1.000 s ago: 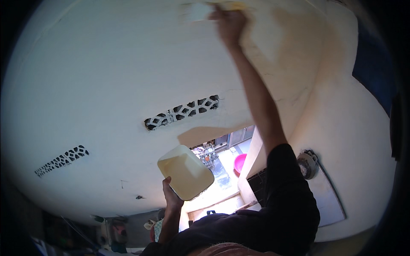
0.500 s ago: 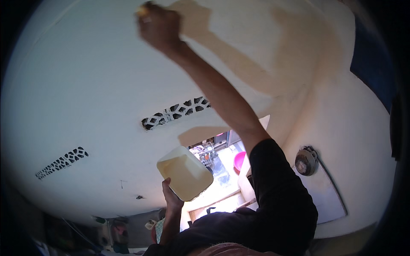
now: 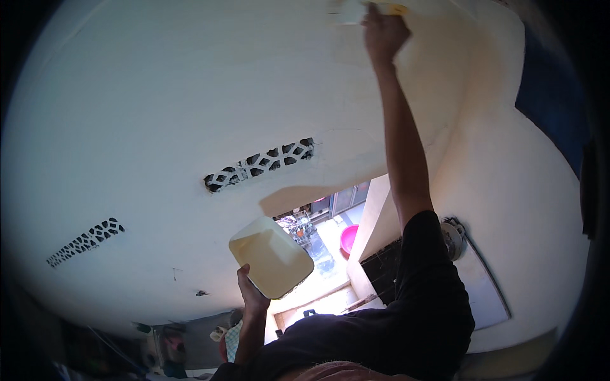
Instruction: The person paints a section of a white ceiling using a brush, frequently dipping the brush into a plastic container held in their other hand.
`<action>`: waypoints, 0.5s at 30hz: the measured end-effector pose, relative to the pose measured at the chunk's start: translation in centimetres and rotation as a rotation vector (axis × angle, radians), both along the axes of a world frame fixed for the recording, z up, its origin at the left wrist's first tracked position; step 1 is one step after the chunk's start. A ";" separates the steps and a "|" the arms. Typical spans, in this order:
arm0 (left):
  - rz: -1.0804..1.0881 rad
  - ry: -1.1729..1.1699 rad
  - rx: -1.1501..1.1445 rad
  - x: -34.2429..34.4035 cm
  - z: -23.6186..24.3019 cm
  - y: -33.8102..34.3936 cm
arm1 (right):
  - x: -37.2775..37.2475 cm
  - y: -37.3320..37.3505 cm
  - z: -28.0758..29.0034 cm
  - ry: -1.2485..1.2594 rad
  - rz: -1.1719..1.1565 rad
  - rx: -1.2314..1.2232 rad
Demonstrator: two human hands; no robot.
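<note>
My right hand point(image 3: 386, 35) is raised high against the pale wall point(image 3: 159, 120). Its fingers are closed round a small tool with a yellow handle point(image 3: 398, 9); the tool's pale end is blurred against the wall, so its kind is unclear. Lower down, my left hand point(image 3: 253, 293) grips a cream rectangular plastic tub point(image 3: 279, 260) by its near left edge. The thumb lies over the rim and the other fingers are hidden beneath. The tub is tilted so that its inside shows, with a shadow across it.
A patterned vent strip point(image 3: 260, 164) crosses the wall, with another vent point(image 3: 86, 241) farther left. Beyond the bright doorway are a pink basin point(image 3: 349, 238) and a dish rack point(image 3: 302, 228). A white door point(image 3: 480, 286) stands at right, below a dark blue panel point(image 3: 549, 114).
My right hand has swept to the right along the upper wall with the tool. My left hand and the tub have stayed nearly in place.
</note>
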State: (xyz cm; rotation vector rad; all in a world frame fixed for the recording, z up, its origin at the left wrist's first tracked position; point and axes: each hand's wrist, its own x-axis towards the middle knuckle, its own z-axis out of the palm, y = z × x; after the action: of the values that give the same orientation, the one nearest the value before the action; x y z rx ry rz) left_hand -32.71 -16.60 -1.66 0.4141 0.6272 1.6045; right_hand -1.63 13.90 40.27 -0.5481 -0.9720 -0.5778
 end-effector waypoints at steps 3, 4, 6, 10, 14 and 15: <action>0.001 -0.008 -0.009 0.2 -0.2 0.2 | 0.7 -0.3 0.4 0.022 -0.204 -0.068; 0.008 -0.041 -0.023 0.2 -0.2 0.2 | 0.3 0.8 0.0 -0.042 -0.388 -0.197; -0.023 -0.003 -0.020 0.8 0.5 0.2 | -5.4 2.3 -0.9 -0.131 -0.258 -0.018; 0.058 0.081 -0.016 0.9 2.1 -0.5 | -20.5 -6.3 -3.9 -0.391 0.128 0.130; 0.045 0.143 0.026 0.3 1.3 0.0 | -25.1 -11.3 -4.8 -0.537 0.681 -0.035; 0.033 0.117 0.017 0.5 1.6 0.2 | -25.2 -10.4 -5.1 -0.477 0.700 -0.050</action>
State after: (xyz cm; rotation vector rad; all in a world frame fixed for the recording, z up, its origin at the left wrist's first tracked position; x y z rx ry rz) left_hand -32.22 -16.40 -0.06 0.5156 0.7122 1.6263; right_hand -26.82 3.51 35.18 -0.0801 -1.5384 -0.0436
